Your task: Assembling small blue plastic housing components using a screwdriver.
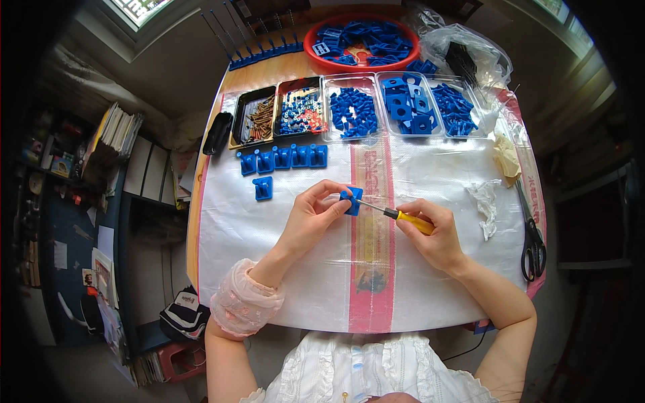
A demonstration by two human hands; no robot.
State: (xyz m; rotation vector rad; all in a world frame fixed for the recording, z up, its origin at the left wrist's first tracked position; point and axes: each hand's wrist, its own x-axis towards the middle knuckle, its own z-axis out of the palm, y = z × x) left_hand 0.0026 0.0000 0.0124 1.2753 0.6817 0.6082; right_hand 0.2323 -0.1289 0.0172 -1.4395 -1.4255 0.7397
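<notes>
Between the fingers of my left hand (316, 213) is a small blue plastic bracket (353, 201), held up over the middle of the table. My right hand (433, 236) is closed round the yellow handle of a screwdriver (415, 221). The screwdriver's metal shaft points left, and its tip meets the bracket; whether it sits in a screw is too small to tell. Just beyond my left hand, one assembled blue bracket (263, 189) lies alone. Farther off, several similar brackets (291, 157) form a row.
Trays of screws (259, 121), small nuts (300, 111) and blue parts (353, 111) line the back. Behind them stands a red basin (310, 50) heaped with blue pieces. Black scissors (533, 248) and crumpled paper (485, 205) lie at the right, a black box (217, 133) at the left.
</notes>
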